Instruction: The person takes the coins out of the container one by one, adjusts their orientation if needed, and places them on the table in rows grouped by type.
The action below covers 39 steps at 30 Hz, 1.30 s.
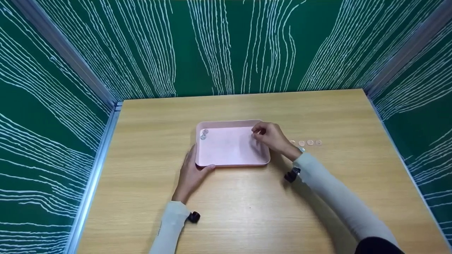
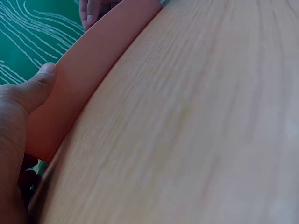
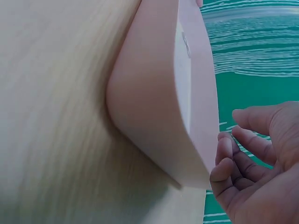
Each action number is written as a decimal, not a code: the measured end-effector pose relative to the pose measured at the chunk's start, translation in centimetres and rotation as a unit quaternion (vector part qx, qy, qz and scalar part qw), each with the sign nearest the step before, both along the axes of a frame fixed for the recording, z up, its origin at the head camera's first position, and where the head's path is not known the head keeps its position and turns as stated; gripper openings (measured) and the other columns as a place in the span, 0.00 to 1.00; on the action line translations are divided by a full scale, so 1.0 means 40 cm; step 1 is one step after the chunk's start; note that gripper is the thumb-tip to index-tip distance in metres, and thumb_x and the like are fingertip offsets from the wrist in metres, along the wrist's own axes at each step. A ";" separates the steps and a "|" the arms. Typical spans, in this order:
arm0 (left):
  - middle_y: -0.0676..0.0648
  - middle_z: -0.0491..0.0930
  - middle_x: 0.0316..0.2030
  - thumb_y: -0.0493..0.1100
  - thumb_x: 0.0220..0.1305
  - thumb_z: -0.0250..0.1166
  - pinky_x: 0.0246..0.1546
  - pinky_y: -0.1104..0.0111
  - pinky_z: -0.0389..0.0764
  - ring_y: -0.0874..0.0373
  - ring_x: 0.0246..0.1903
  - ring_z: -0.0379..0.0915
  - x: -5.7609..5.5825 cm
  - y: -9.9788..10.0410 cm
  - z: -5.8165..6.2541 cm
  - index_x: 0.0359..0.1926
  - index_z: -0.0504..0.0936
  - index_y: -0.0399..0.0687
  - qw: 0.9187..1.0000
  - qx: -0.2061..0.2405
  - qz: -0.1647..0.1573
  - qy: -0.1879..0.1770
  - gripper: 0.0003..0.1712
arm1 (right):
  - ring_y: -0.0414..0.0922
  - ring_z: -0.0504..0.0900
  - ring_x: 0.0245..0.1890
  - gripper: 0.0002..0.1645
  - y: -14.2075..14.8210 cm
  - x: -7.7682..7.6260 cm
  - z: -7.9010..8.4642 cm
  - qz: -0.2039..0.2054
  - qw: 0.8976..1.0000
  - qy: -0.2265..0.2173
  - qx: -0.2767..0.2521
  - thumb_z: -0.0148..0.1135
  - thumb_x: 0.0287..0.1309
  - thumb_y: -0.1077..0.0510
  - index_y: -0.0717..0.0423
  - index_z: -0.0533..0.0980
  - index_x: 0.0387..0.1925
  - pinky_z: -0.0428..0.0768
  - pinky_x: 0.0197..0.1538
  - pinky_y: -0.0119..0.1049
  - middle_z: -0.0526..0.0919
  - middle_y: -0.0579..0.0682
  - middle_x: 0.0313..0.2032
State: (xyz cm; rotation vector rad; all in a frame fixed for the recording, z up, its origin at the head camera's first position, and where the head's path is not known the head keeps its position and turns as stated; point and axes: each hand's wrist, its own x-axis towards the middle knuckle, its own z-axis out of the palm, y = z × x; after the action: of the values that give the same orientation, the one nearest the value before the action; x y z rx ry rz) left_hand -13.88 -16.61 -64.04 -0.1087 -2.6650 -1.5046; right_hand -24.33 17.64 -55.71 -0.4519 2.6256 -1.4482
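A shallow pink tray point(image 1: 231, 165) lies on the wooden table. My left hand point(image 1: 191, 176) grips its near left corner. In the left wrist view the thumb point(image 2: 43, 84) lies against the tray's outer wall. My right hand point(image 1: 272, 137) is over the tray's right side, fingers curled and thumb near the index fingertip. I cannot tell whether something small and clear is between the right fingertips point(image 3: 229, 142). A few small clear discs point(image 1: 203, 135) lie together in the tray's far left corner. Several more clear discs point(image 1: 310, 142) form a row on the table, right of the tray.
The wooden table point(image 1: 141, 141) ends at green walls point(image 1: 243, 46) with white wavy lines. Metal posts point(image 1: 95, 141) border it on the left. Both sleeved forearms reach in from the near side, a small black device point(image 1: 292, 174) at each wrist.
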 end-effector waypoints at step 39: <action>0.43 0.57 0.87 0.67 0.60 0.82 0.82 0.41 0.58 0.40 0.84 0.53 -0.003 -0.003 0.003 0.90 0.53 0.56 1.000 -0.009 0.006 -0.012 0.69 | 0.48 0.87 0.35 0.13 -0.243 -0.123 -0.017 0.176 0.981 -0.060 0.055 0.69 0.74 0.63 0.64 0.87 0.56 0.84 0.36 0.34 0.90 0.56 0.46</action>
State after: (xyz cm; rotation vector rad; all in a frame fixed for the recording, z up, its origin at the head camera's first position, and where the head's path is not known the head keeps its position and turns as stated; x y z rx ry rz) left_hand -14.00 -16.75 -63.91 -0.0755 -2.6934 -1.4881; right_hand -29.24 7.94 -56.39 -0.7457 2.3657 -1.1735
